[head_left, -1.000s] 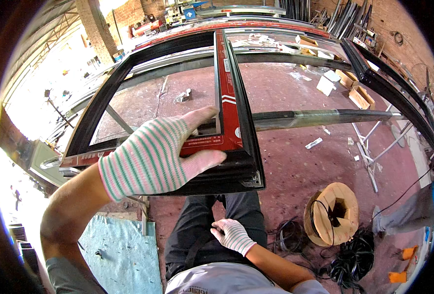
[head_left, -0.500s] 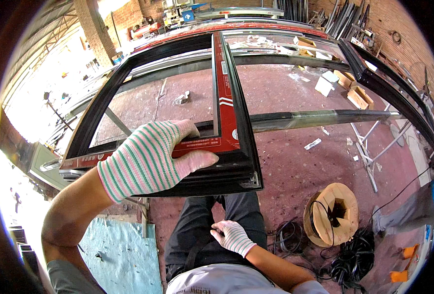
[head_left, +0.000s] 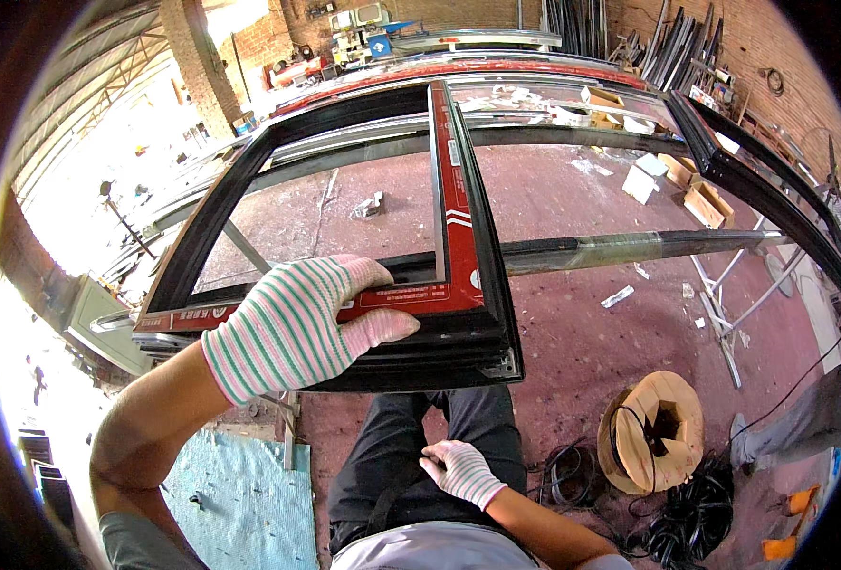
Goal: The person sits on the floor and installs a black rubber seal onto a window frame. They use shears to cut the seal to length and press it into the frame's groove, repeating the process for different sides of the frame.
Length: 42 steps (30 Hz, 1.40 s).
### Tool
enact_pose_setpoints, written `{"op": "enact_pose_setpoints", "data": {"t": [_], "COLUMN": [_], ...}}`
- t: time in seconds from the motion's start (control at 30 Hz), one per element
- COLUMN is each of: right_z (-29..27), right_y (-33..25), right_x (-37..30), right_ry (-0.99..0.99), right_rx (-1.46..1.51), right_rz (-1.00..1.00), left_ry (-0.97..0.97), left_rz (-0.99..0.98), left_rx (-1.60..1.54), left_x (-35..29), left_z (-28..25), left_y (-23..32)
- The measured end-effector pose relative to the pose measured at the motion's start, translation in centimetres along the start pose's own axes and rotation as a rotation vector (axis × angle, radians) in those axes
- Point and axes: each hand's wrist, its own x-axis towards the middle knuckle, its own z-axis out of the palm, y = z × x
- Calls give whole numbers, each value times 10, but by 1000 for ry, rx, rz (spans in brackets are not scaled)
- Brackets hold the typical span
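Observation:
A black rectangular window frame (head_left: 502,328) with red protective film along its inner faces lies in front of me on the rails of a stand. My left hand (head_left: 292,328), in a white glove with green and pink stripes, grips its near bar. The fingers reach over toward the inner edge, and the thumb lies along the bar's near side. Close to my lap, my right hand (head_left: 463,472) wears a similar striped glove. Its fingers are curled in a pinch, and what they hold, if anything, cannot be made out.
Another black frame (head_left: 763,176) rests at the right. Below it are a wooden spool (head_left: 620,446) and coiled black strips (head_left: 691,518). Cardboard boxes (head_left: 706,204) sit farther back. A light-blue sheet (head_left: 240,503) covers floor at the left. Another person's leg (head_left: 791,423) shows at the right edge.
The whole view has shifted slightly, so the scene sits a little lower and to the right. My left hand keeps its place on the window frame, and my right hand stays near my lap.

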Motion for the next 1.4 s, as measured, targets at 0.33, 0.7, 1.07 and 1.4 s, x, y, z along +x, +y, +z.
{"op": "enact_pose_setpoints", "data": {"t": [0.33, 0.7, 1.07, 1.4], "right_z": [1, 5, 0, 2], "right_y": [0, -1, -5, -6], "right_x": [1, 1, 1, 3], "right_ry": [-10, 28, -10, -33], "right_rx": [-13, 24, 8, 9], "right_rz": [15, 32, 2, 38], "left_ry": [34, -18, 57, 50], "left_rz": [29, 29, 23, 10], "left_rx": [-41, -170, -81, -82], "left_x": [-21, -26, -34, -49], "left_z": [-6, -13, -9, -15], "left_y": [-22, -36, -37, -57]}}
